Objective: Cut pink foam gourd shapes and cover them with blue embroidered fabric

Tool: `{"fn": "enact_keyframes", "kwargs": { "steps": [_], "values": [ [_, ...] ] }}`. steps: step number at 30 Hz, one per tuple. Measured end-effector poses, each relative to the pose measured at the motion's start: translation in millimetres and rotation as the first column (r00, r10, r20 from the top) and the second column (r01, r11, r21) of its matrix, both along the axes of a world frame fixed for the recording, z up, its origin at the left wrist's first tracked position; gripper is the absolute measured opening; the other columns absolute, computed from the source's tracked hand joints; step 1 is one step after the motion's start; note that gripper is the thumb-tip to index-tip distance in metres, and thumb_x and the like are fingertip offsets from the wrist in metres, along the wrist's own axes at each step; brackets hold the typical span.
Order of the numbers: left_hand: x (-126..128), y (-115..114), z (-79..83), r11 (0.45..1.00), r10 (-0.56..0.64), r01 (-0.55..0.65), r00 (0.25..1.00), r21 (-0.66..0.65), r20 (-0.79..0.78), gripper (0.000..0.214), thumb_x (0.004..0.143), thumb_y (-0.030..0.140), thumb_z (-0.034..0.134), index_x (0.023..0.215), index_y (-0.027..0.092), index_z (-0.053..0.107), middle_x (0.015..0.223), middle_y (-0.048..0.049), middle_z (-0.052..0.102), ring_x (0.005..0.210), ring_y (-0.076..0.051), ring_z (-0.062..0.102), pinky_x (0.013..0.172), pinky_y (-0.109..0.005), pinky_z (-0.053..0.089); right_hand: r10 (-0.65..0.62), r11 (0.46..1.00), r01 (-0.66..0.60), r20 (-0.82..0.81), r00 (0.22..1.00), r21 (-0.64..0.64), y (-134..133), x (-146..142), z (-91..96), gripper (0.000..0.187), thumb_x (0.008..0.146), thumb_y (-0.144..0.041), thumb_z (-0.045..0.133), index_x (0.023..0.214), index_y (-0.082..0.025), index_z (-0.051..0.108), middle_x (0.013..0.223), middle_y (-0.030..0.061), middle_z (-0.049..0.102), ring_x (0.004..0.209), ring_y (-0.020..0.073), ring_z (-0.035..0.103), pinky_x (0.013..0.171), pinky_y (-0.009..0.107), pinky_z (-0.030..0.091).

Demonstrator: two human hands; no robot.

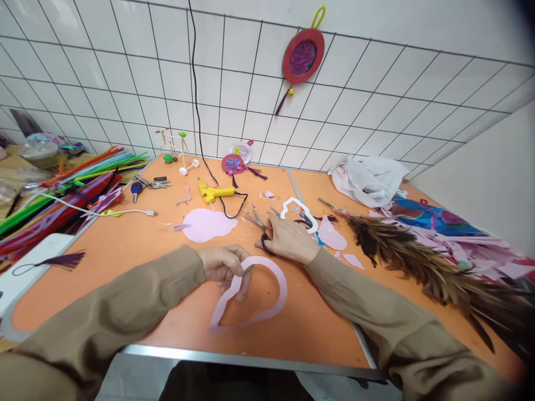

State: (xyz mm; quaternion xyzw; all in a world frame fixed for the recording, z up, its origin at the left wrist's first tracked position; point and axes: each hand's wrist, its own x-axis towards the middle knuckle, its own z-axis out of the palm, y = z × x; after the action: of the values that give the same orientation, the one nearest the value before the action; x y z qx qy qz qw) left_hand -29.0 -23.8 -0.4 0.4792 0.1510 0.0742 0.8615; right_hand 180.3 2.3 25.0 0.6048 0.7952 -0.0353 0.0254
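Note:
My left hand (225,270) pinches a thin pink cut-out outline (281,278), ring-like with a wavy edge, near the table's front. To the right, my right hand (289,236) lies low over the table with its fingers on black-handled scissors (259,224); the blades point away and to the left, slightly apart. Part of the handles is hidden by the hand. Left of the scissors lies a pink cloud-shaped piece (209,224) with a small lilac loop on its edge. Just beyond my right hand is a white wavy outline (311,218), and beside it a pink scrap (332,234).
A yellow glue gun (215,192) with a black cord lies behind the pink piece. Colourful pipe cleaners (83,189) and a white power strip (35,270) are at left. Brown feathers (401,250) and a white plastic bag (368,178) occupy the right. A red round ornament (288,55) hangs on the wall.

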Motion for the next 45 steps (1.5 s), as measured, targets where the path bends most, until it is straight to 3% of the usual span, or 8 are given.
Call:
{"fn": "enact_keyframes", "kwargs": {
  "steps": [6, 11, 16, 23, 28, 35, 40, 45],
  "values": [
    [2, -2, -0.1, 0.999, 0.014, -0.013, 1.000, 0.044, -0.027, 0.013, 0.062, 0.022, 0.062, 0.061, 0.011, 0.070, 0.057, -0.0127, 0.073, 0.028, -0.012, 0.050, 0.026, -0.018, 0.034, -0.032, 0.999, 0.028, -0.144, 0.989, -0.026, 6, 1, -6.2, 0.054, 0.074, -0.064, 0.071, 0.101, -0.019, 0.057, 0.090, 0.0095, 0.071, 0.083, 0.0281, 0.067, 0.058, 0.029, 0.031],
    [4, -7, 7.0, 0.995, -0.001, 0.004, 1.000, 0.099, -0.028, 0.018, 0.059, 0.022, 0.062, 0.060, 0.009, 0.074, 0.061, -0.0145, 0.074, 0.030, -0.011, 0.050, 0.025, -0.019, 0.031, -0.104, 0.984, 0.142, -0.299, 0.949, 0.109, 7, -4, -16.7, 0.043, 0.078, -0.053, 0.073, 0.101, -0.020, 0.057, 0.083, 0.0053, 0.070, 0.076, 0.0233, 0.064, 0.056, 0.028, 0.027],
    [2, -7, 4.5, 0.990, 0.040, -0.034, 0.999, 0.139, -0.035, 0.016, 0.063, 0.023, 0.066, 0.060, 0.010, 0.074, 0.054, -0.0116, 0.071, 0.027, -0.010, 0.045, 0.024, -0.021, 0.026, -0.037, 0.984, 0.084, -0.277, 0.960, 0.159, 10, -3, -23.2, 0.026, 0.086, -0.043, 0.069, 0.077, -0.020, 0.060, 0.077, 0.0051, 0.068, 0.073, 0.0211, 0.061, 0.056, 0.029, 0.024],
    [4, -5, -4.5, 0.986, 0.162, -0.162, 0.986, 0.028, 0.028, 0.022, 0.065, 0.030, 0.076, 0.060, 0.015, 0.061, 0.049, -0.0083, 0.067, 0.029, -0.010, 0.044, 0.028, -0.020, 0.023, 0.063, 0.989, -0.019, -0.304, 0.951, 0.145, 9, -1, -20.3, 0.006, 0.086, -0.025, 0.062, 0.086, -0.019, 0.061, 0.085, 0.0065, 0.070, 0.076, 0.0211, 0.060, 0.057, 0.029, 0.023],
    [5, -3, -2.5, 0.983, 0.180, -0.177, 0.979, -0.048, 0.091, 0.031, 0.069, 0.028, 0.077, 0.058, 0.017, 0.050, 0.051, -0.0065, 0.067, 0.029, -0.010, 0.046, 0.029, -0.019, 0.027, 0.124, 0.990, -0.087, -0.383, 0.915, 0.112, 13, 5, -15.7, 0.012, 0.079, -0.013, 0.061, 0.089, -0.019, 0.060, 0.082, 0.0026, 0.067, 0.070, 0.0169, 0.054, 0.059, 0.026, 0.028],
    [8, -1, -1.6, 0.979, 0.188, -0.176, 0.974, -0.103, 0.125, 0.030, 0.073, 0.027, 0.076, 0.064, 0.017, 0.050, 0.053, -0.0054, 0.068, 0.031, -0.010, 0.047, 0.030, -0.018, 0.026, 0.003, 0.982, 0.111, -0.599, 0.801, 0.152, 22, 5, -35.4, 0.015, 0.071, -0.017, 0.058, 0.063, -0.021, 0.045, 0.060, -0.0034, 0.049, 0.057, 0.0124, 0.044, 0.055, 0.024, 0.030],
    [9, -2, 0.7, 0.970, 0.222, -0.208, 0.968, -0.124, 0.116, 0.031, 0.073, 0.026, 0.076, 0.062, 0.017, 0.048, 0.052, -0.0049, 0.067, 0.031, -0.010, 0.047, 0.030, -0.018, 0.027, 0.034, 0.978, 0.119, -0.692, 0.721, 0.172, 23, 7, -45.7, 0.006, 0.068, -0.016, 0.049, 0.065, -0.021, 0.047, 0.056, -0.0058, 0.042, 0.054, 0.0120, 0.042, 0.053, 0.023, 0.032],
    [8, -2, 1.3, 0.965, 0.243, -0.230, 0.965, -0.125, 0.102, 0.030, 0.074, 0.024, 0.073, 0.060, 0.017, 0.048, 0.051, -0.0056, 0.065, 0.032, -0.011, 0.049, 0.032, -0.019, 0.029, 0.053, 0.973, 0.124, -0.706, 0.706, 0.197, 21, 8, -46.1, 0.007, 0.066, -0.015, 0.049, 0.063, -0.021, 0.048, 0.056, -0.0049, 0.044, 0.056, 0.0132, 0.045, 0.056, 0.025, 0.034]
  ]
}}
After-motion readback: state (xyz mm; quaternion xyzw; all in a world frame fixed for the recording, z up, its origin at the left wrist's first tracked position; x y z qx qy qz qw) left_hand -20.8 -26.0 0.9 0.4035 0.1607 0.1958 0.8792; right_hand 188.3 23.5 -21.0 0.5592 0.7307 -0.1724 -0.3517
